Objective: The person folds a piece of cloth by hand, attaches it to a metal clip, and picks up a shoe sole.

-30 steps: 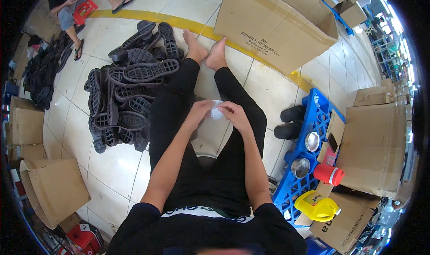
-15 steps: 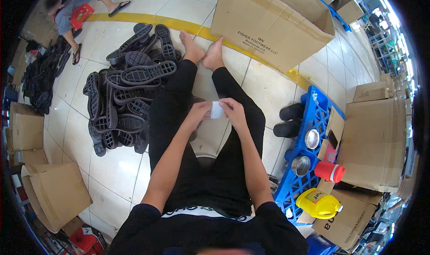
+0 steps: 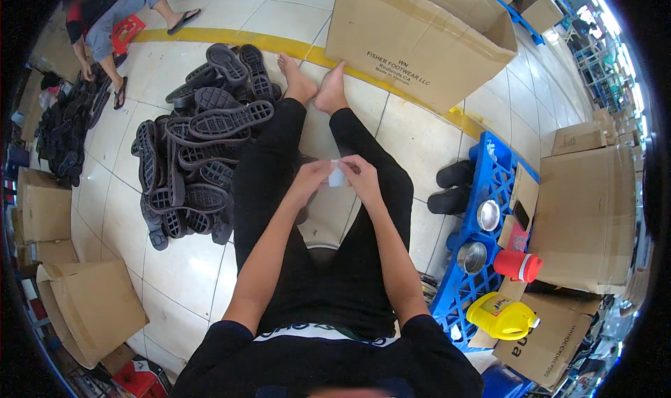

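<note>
Between my knees I hold a small white piece [image 3: 337, 178], perhaps paper or a sticker, in the fingertips of both hands. My left hand [image 3: 311, 179] pinches its left side. At its upper right edge, the thumb and forefinger of my right hand [image 3: 363, 180] are closed on it. Which kind of material it is cannot be made out. A heap of dark shoe soles [image 3: 230, 121] lies on the tiles beside my left leg, several of them showing their gridded insides.
A large open carton [image 3: 412, 45] stands beyond my feet. On my right, a blue plastic pallet [image 3: 487, 162] carries metal bowls, a red jug [image 3: 516, 265] and a yellow bottle [image 3: 498, 315]. Black slippers [image 3: 453, 187] lie beside it. Another person [image 3: 119, 20] sits far left near more soles.
My fingers have shifted on the white piece, and less of its upper edge shows. One sole atop the heap lies differently. The other person's arm has come down toward the far soles.
</note>
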Available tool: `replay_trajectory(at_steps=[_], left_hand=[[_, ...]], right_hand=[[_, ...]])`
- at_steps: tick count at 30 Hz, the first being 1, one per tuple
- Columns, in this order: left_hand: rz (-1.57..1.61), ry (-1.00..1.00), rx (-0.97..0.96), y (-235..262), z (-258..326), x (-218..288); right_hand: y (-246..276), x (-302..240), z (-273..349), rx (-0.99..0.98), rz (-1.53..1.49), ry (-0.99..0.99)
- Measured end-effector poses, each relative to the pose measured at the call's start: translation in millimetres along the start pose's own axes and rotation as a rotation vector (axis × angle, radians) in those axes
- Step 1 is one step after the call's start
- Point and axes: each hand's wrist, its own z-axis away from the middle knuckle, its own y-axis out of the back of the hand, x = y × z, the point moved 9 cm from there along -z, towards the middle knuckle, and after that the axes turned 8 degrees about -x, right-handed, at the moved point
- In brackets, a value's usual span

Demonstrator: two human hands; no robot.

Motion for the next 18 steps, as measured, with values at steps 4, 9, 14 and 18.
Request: replay_trajectory(at_steps=[4,9,14,18], left_hand=[[-0.034,-0.016,-0.033,-4.5,1.8,4.1],[-0.064,0.007,0.017,8.2,-3.1,-5.6],[-0.018,-0.004,0.028,11.1,-4.3,-5.8],[-0.041,-0.050,0.057,11.5,-2.8,-3.0]], right_hand=[[4.9,6.0,0.7,0.012,-0.034,-0.046],[21.4,19.5,-3.5,0.082,-0.532,-0.085],[19.8,24.0,1.6,0.033,-0.597,-0.192],[-6.2,7.4,2.4,-0.185,-0.269,-0.179]])
